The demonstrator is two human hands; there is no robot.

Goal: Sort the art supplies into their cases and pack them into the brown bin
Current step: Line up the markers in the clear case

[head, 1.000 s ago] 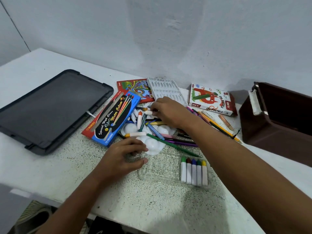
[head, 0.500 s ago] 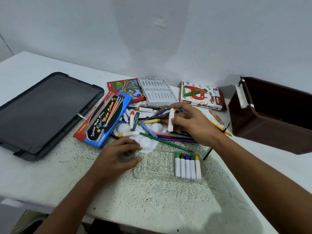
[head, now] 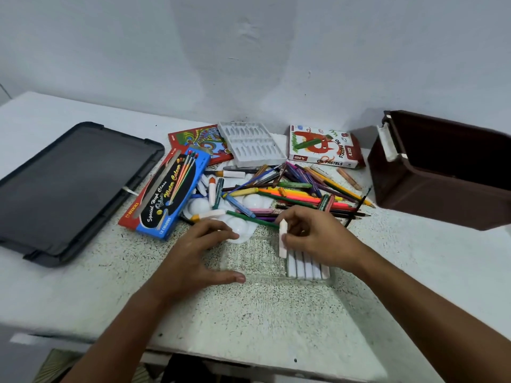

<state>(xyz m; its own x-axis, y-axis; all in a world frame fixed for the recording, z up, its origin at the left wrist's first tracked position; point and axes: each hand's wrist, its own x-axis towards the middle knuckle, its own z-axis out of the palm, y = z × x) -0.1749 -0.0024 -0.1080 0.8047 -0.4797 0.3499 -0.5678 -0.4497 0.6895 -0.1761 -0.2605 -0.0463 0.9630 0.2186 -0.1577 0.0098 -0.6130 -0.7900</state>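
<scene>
- Speckled table (head: pixel 276 313), bearing all items.
- Dark lid (head: pixel 69 186), far left.
- Brown bin (head: pixel 442 194), far right, open.
- Clear case (head: pixel 249 261), near centre, with a row of white markers (head: pixel 307 268) at its right end.
- Left hand (head: pixel 193 250), fingers spread, pressing the case's left edge.
- Right hand (head: pixel 318 239), pinching a white marker (head: pixel 282 239) upright over the row.

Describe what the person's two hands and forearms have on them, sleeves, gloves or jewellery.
Both are bare. The left hand and the right hand wear no gloves, and no rings or bracelets show on them. Both forearms are uncovered as far as the picture's lower edge, with no sleeve, watch or band in view. No markings are visible on either.
</scene>
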